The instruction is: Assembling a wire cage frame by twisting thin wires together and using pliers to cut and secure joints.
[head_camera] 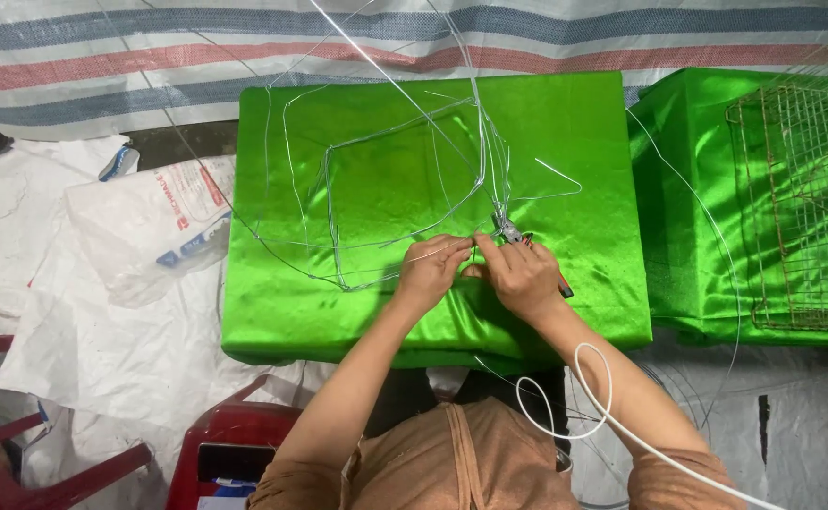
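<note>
while both hands meet at the near right corner of the frame: notes below.
wire frame: bent into a rough square, lying on the green-draped worktop; loose ends not yet tied in, so judged part-made.
left hand: grip narrow, pinching a thin wire strand.
right hand: grip closed on red-handled pliers, at the wire joint.
wire mesh basket: on the neighbouring green surface, well apart; contents not clear.
white sack: left of the worktop, contents hidden.
</note>
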